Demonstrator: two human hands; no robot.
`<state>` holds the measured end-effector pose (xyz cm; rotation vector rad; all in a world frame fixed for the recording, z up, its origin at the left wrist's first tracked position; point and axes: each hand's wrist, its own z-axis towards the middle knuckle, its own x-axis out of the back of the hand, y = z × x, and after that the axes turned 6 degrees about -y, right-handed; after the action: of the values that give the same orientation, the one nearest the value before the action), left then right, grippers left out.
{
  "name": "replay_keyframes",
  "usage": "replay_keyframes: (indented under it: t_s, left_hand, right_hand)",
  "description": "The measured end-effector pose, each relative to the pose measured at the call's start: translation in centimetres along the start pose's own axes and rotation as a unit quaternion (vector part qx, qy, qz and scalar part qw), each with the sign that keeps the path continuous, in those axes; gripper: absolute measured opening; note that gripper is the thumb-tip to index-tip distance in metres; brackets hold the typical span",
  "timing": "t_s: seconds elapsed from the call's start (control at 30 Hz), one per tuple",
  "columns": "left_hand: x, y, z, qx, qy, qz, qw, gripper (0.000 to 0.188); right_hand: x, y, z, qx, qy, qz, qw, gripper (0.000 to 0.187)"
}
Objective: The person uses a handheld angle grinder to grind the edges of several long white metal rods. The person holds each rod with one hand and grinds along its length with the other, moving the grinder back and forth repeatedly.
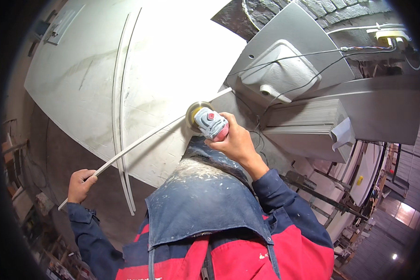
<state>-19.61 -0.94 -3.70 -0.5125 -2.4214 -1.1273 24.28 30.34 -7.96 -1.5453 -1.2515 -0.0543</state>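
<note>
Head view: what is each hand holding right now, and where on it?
The left hand grips the long white strip near its lower end. The right hand holds the angle grinder around its body, disc end at the strip.

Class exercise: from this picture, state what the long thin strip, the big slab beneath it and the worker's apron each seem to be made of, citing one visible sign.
Strip: probably stone or a similar solid sheet; pale, rigid, straight, matt.
Slab: likely the same, a smooth white-grey face with dusty smears.
Apron: heavy woven cloth, perhaps denim; blue, creased, dust-speckled.
</note>
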Motion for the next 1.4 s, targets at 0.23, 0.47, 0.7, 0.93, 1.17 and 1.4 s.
replay_keyframes:
  t_s: [0.23, 0.47, 0.7, 0.93, 1.17, 1.4]
  left_hand:
    - [-0.4, -1.4, 0.6, -0.008, -0.006, -0.012, 1.0, 0.027]
    - [-0.3, -1.4, 0.8, -0.013, -0.006, -0.013, 1.0, 0.033]
    - [-0.2, -1.5, 1.1, -0.024, -0.004, -0.023, 0.999, 0.032]
    - [-0.5, -2.0, 0.9, -0.002, 0.006, -0.051, 0.999, 0.027]
    - [0.1, 5.0, -1.4, -0.075, 0.118, -0.174, 0.975, 0.021]
    - [-1.9, 19.8, 4.4, -0.313, 0.22, -0.324, 0.865, 0.025]
  right_hand:
    - [2.8, 3.0, 1.7, -0.051, 0.064, -0.053, 0.995, 0.086]
    - [5.4, 4.9, 3.2, -0.1, 0.105, -0.039, 0.989, 0.088]
    - [6.8, 6.8, 5.1, -0.088, 0.153, -0.051, 0.983, 0.088]
    - [7.2, 8.1, 7.6, -0.125, 0.176, -0.031, 0.976, 0.078]
    - [5.3, 12.9, 4.3, -0.11, 0.284, 0.212, 0.929, 0.07]
    - [4.5, 12.9, 2.1, -0.112, 0.261, 0.305, 0.909, 0.067]
